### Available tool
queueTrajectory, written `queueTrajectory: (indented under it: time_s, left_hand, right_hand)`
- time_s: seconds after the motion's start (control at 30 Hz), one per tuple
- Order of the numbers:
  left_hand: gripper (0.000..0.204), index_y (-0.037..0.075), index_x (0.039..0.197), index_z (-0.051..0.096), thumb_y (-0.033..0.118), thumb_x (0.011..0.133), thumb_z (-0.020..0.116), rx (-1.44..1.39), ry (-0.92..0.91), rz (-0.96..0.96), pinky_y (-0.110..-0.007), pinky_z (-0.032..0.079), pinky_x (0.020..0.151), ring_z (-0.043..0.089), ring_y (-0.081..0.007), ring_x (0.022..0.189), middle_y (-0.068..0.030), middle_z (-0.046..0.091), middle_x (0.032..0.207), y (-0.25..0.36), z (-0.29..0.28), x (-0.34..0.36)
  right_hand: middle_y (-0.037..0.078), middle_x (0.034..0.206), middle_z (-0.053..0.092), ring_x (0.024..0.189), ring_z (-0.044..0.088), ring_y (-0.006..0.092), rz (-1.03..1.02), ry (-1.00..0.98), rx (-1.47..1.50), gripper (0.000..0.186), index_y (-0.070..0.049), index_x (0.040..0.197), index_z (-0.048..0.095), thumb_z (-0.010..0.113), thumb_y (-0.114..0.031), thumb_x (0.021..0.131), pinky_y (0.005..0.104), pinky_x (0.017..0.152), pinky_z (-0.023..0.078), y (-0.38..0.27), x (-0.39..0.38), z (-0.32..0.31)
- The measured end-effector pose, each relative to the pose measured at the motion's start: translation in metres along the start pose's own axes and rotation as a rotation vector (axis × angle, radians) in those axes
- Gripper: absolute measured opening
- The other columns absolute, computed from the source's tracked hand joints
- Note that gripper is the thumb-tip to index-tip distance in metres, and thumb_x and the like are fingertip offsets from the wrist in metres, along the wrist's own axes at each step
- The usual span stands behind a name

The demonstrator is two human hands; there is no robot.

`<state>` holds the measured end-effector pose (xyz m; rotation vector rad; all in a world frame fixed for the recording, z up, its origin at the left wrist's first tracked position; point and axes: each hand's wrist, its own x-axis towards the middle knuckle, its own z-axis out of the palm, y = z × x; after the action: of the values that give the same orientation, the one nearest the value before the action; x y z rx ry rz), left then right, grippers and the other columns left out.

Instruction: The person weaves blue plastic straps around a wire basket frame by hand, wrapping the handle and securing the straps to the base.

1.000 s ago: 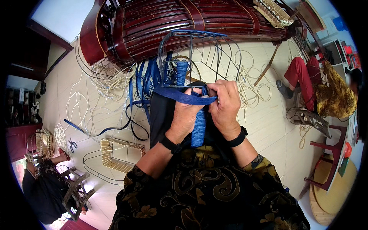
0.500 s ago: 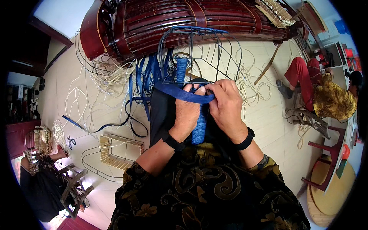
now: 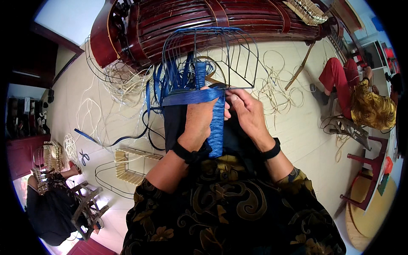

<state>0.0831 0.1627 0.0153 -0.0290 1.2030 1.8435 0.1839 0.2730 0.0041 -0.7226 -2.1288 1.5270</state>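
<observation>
A wire basket frame (image 3: 208,29), its far rim wrapped in blue, stands over my lap. A blue wrapped band (image 3: 216,136) runs from it toward my body. My left hand (image 3: 199,117) is closed at the frame's near edge, with a flat blue plastic strip (image 3: 182,98) passing across its fingers and out to the left. My right hand (image 3: 250,114) is closed at the same near wire, thumb bent in and lower fingers curled beside the blue band. What its fingertips pinch is hidden.
More blue strips (image 3: 170,76) hang left of the frame. Pale cane coils (image 3: 276,80) lie on the floor beyond a dark red bench (image 3: 178,25). Scissors (image 3: 84,159) and a partly wrapped frame (image 3: 123,165) lie at left. Two people sit at the sides, one in red trousers (image 3: 335,76).
The blue strip's loop between my hands has been drawn in, and the strip now lies left across my left hand. The frame has shifted slightly left, and my left hand with it.
</observation>
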Motion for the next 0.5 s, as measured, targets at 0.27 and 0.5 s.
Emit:
queueTrajectory:
  time_s: [0.27, 0.5]
  left_hand:
    - [0.024, -0.004, 0.086, 0.065, 0.014, 0.095, 0.051, 0.011, -0.029, -0.119, -0.035, 0.055, 0.058, 0.065, -0.0249, 0.059, -0.0144, 0.067, 0.075, 0.004, -0.025, -0.003]
    - [0.013, -0.004, 0.100, 0.058, 0.004, 0.091, 0.055, -0.042, -0.053, -0.048, -0.035, 0.054, 0.051, 0.064, -0.0270, 0.055, -0.0182, 0.065, 0.073, 0.003, -0.038, -0.013]
  right_hand:
    - [0.002, 0.072, 0.058, 0.063, 0.061, 0.0129, 0.261, -0.574, 0.716, 0.032, -0.002, 0.130, 0.056, 0.049, -0.012, 0.100, 0.0243, 0.065, 0.050, -0.012, 0.024, 0.003]
    - [0.004, 0.070, 0.059, 0.063, 0.065, 0.0154, 0.206, -0.687, 0.584, 0.028, -0.002, 0.126, 0.058, 0.047, -0.008, 0.101, 0.0276, 0.061, 0.053, -0.011, 0.030, 0.007]
